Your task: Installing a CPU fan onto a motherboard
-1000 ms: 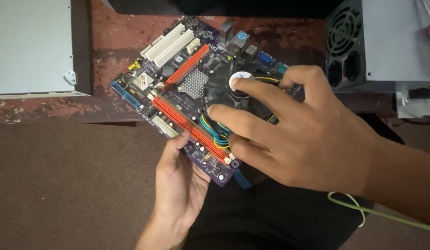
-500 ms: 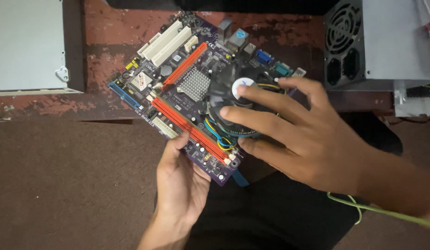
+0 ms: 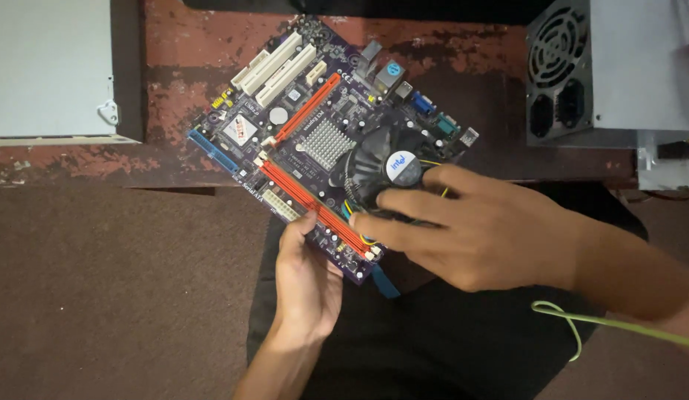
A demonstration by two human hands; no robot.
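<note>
Head view: the motherboard (image 3: 300,141) lies tilted, its far corner toward 12 o'clock over the worn red counter (image 3: 174,74) and its near corner toward 6 o'clock over the person's dark lap. The left hand (image 3: 307,285) comes up from 6 o'clock and props the board's near edge, thumb resting by the orange memory slots (image 3: 315,201); its fingers are curled under the edge, steadying rather than pinching.

The right hand (image 3: 478,226) reaches in from 3 o'clock. A second ago it lay spread wide over the black cooler fan (image 3: 381,174), covering most of it. Now it has slid back toward 4 o'clock: the fan's round hub sticker and blades show plainly, and only the fingertips (image 3: 370,222) touch the fan's near rim, fingers held close together and partly bent. Whether they grip the rim or just press on it cannot be told. The board itself has barely shifted.

My reading is that the hold on the cooler has been loosened or moved to its edge, so the fan remains seated on the board beside the silver heatsink (image 3: 326,142).

At 9 o'clock a grey metal panel (image 3: 48,67) lies flat; at 2 o'clock stands a power supply box (image 3: 618,67). A green wire (image 3: 604,322) trails at 4 o'clock.
</note>
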